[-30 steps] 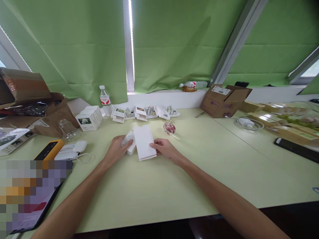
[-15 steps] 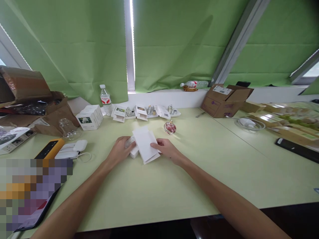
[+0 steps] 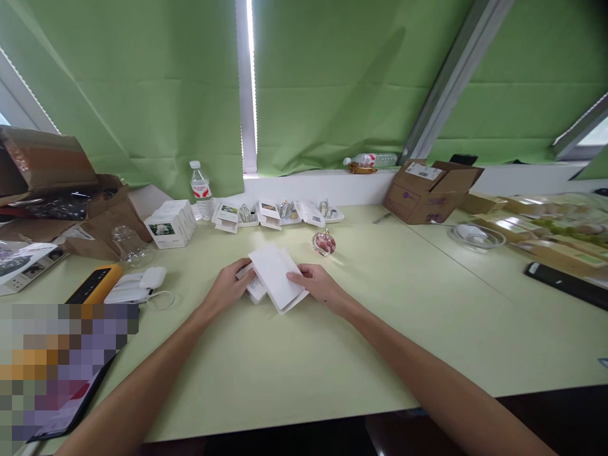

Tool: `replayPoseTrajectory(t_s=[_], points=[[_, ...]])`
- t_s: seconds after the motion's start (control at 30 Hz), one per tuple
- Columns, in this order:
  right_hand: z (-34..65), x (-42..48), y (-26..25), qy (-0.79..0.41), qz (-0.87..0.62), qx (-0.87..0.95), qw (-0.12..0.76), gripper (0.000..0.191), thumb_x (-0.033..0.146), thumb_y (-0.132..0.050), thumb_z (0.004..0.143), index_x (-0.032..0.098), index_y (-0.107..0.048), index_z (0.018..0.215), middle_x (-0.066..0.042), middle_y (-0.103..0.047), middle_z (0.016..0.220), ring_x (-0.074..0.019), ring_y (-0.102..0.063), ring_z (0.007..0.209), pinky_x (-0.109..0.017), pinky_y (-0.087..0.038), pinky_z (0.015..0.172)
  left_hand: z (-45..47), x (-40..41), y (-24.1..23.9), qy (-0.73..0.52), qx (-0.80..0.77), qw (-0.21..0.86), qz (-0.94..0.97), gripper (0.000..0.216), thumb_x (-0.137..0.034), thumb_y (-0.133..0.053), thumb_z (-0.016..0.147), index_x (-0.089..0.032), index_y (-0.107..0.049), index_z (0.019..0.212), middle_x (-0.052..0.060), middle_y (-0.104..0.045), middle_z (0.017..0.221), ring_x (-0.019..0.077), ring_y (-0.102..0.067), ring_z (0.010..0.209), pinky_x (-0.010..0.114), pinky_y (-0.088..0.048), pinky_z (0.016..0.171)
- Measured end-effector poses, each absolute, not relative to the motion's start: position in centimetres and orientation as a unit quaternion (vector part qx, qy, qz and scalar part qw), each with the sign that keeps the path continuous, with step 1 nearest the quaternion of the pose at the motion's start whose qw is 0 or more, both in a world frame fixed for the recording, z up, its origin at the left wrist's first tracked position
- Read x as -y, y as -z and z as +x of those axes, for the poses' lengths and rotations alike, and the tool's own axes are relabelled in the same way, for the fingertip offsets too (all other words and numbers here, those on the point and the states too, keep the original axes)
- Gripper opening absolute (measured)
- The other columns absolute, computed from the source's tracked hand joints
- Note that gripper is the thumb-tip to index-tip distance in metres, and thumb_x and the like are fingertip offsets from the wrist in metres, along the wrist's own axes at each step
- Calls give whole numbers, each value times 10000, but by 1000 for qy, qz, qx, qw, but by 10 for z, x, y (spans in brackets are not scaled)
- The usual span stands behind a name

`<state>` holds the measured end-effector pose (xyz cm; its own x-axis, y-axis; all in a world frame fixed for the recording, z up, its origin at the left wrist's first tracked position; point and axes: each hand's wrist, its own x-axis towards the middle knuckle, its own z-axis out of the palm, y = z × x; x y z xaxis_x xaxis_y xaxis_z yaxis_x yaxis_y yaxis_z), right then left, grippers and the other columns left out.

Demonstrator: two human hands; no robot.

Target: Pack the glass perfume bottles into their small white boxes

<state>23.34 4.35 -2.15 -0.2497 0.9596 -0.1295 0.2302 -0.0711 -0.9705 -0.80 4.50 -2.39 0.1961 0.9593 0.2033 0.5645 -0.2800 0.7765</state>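
Above the middle of the table, my right hand (image 3: 322, 286) pinches a blank white folded card (image 3: 274, 277), its thumb on top and the other fingers underneath. My left hand (image 3: 227, 286) closes on a small white box (image 3: 257, 292) with fine print, partly covered by the card. Its fingers also reach the card's left edge. Just beyond my right hand, a round red-and-clear bottle with a gold-coloured top (image 3: 325, 242) rests on the table.
Opened white boxes (image 3: 270, 215) with small bottles in trays line the back. White boxes with a flower picture (image 3: 171, 224) and a water bottle (image 3: 201, 190) stand left of them. A cardboard box (image 3: 425, 193) is at the back right; a yellow power strip (image 3: 95, 285) lies left.
The card has tilted slightly and its lower end has shifted right. The small box has turned in my left hand, showing more of its printed face.
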Motion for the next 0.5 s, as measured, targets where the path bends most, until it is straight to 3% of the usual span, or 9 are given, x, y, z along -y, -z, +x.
replayPoseTrajectory(t_s=[0.27,0.5], points=[[234,-44,22,-535,-508,584,338,320,459,-685,742,175,-685,889,-26,-675,735,-175,-592,655,-240,-396,521,-11,-49,18,-374,-510,352,691,402,-427,-549,824,-187,-634,1136,76,-639,1200,252,-579,1088,347,-457,908],[233,-42,19,-537,-511,584,332,291,445,-694,735,180,-688,854,-24,-677,743,-176,-596,671,-240,-407,532,-13,-38,1,-306,-492,479,659,634,-409,-596,785,-242,-442,1377,96,-657,1108,270,-629,996,352,-512,784]])
